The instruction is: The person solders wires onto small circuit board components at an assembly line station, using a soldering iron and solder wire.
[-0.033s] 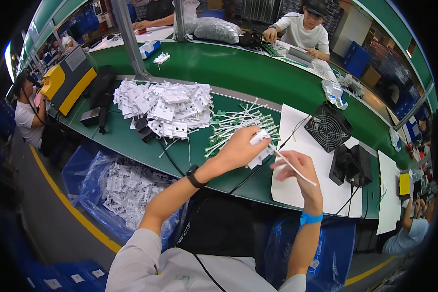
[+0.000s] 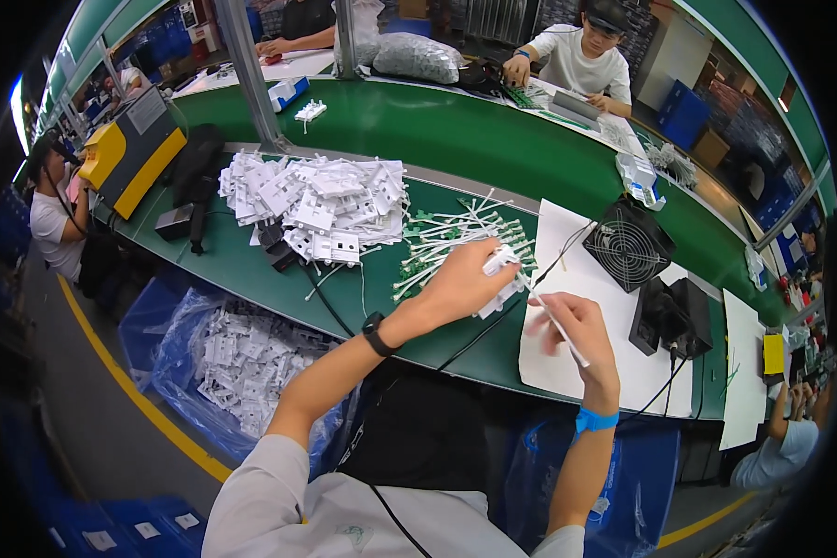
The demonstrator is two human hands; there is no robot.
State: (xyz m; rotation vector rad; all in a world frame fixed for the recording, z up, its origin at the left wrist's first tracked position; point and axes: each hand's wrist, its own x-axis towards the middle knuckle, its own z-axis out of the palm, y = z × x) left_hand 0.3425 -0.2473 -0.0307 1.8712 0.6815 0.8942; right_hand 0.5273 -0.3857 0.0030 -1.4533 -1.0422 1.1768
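Note:
My left hand (image 2: 470,277) is closed around a white plastic housing (image 2: 499,263), holding it over the near edge of the green workbench. From the housing a thin white cable (image 2: 560,327) slants down to the right, its loose end near my right wrist. My right hand (image 2: 578,325) is curled around that cable just right of the housing, and its lower fingertips are blurred. Beyond my left hand lies a bunch of white cables with green ends (image 2: 456,232). A large heap of white housings (image 2: 321,200) stands to the left.
A blue-lined bin (image 2: 181,349) of housings stands below the bench at left. White paper (image 2: 553,242), a black fan (image 2: 628,244) and a black box-shaped device (image 2: 684,316) lie to the right. A yellow-and-grey machine (image 2: 135,153) sits far left. Other people work around.
My right hand's fingers have curled in more around the cable. The cable's loose end has swung slightly left and down. My left hand keeps the housing in nearly the same place.

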